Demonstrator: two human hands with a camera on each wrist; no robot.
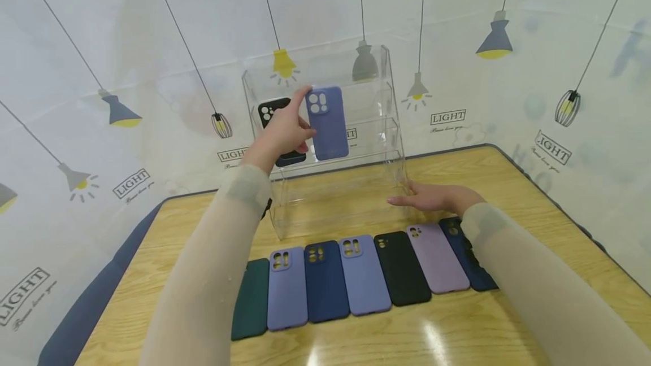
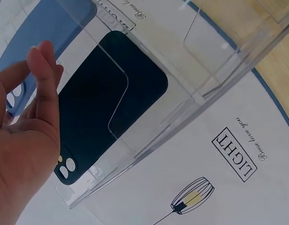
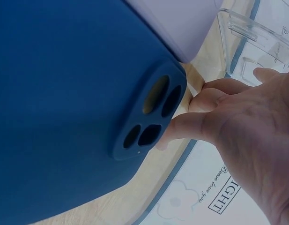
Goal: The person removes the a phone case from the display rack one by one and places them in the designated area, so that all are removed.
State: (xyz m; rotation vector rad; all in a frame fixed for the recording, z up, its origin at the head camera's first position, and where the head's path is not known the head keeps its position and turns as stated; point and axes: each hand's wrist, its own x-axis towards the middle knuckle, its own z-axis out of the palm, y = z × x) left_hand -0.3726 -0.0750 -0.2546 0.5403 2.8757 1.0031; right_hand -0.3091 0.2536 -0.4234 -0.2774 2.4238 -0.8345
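Note:
My left hand [image 1: 287,127] pinches a periwinkle phone case [image 1: 331,129] by its left edge, upright at a middle tier of a clear acrylic display rack [image 1: 389,64]. A dark phone case [image 1: 293,158] leans in the rack just left of it, partly hidden behind that hand; the left wrist view shows this dark case [image 2: 121,75] behind a clear lip. Beside the rack's lower right end is my right hand [image 1: 432,197], its fingers extended and holding nothing. A navy phone case [image 3: 74,103] fills much of the right wrist view, nearer the camera than the fingers.
In front of the rack a row of phone cases lies on the wooden table [image 1: 168,275]: dark green [image 1: 251,301], periwinkle [image 1: 287,301], navy [image 1: 328,290], periwinkle [image 1: 367,281], black [image 1: 404,273], lilac [image 1: 439,264] and navy. A lamp-patterned backdrop [image 1: 458,89] stands behind.

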